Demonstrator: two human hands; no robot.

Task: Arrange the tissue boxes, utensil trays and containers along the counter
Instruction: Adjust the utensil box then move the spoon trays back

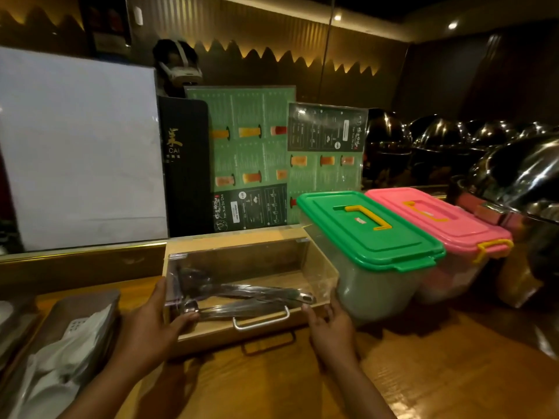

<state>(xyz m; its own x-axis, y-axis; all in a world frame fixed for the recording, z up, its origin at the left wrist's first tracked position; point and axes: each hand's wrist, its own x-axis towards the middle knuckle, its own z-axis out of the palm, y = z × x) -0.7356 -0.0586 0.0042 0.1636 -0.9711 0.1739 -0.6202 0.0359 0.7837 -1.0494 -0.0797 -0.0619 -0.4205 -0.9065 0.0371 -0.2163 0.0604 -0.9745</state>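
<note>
A wooden utensil tray (pixel 242 331) with a clear lid and a metal handle sits at the middle of the wooden counter (pixel 423 373), with metal cutlery inside. My left hand (pixel 151 325) grips its front left corner, thumb on the lid. My right hand (pixel 329 325) presses against its front right corner. Directly to the right stands a clear container with a green lid (pixel 369 231), and beside that one with a pink lid (pixel 438 222). A dark tissue box (pixel 75 325) with white tissue sticking out lies at the lower left.
Green menu cards (pixel 251 152) and a black menu folder (pixel 184 164) lean against the back wall, next to a large white board (pixel 78 146). Shiny domed chafing dishes (pixel 514 176) line the right side. A raised ledge (pixel 81 267) runs behind the counter at left.
</note>
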